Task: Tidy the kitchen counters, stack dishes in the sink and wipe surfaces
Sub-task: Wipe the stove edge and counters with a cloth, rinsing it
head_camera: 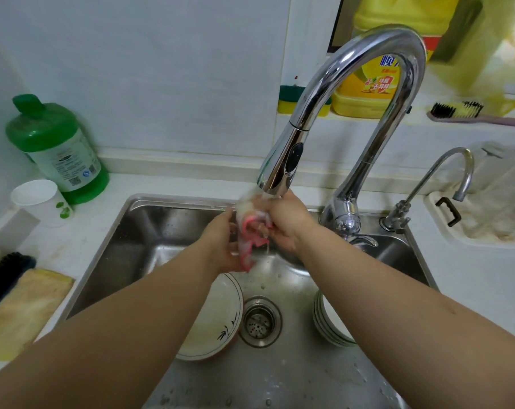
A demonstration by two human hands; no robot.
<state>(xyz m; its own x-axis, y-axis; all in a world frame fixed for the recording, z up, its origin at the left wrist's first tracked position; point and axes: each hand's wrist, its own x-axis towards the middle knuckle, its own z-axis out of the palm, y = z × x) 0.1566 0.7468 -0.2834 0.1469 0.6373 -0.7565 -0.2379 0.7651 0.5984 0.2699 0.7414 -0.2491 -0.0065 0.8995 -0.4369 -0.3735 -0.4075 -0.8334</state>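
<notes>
far left counter [52,240]: black brush [5,273] and yellow cloth [23,311] at the edge; white paper cup [40,202] just beside green bottle [58,149].
sink [138,231]: steel. Plate [218,314] with leaf print lies left of drain [260,321], partly under my left forearm; stack of bowls [330,323] right of the drain.
left hand [221,246]: fingers curled round the lower end of the pink-and-white rag [252,231], gripping it.
rag: bunched between both hands over the sink, right under the faucet [280,169] spout, water running onto it.
right hand [285,219]: closed round the rag's upper end, touching the spout.
step, my guess: rinsing the rag before wiping.
doing it well: keep it low over the basin to limit splash, knead, then wring hard so it won't drip on the counter.
right: small tap [454,172]; drying tray [445,231].
</notes>
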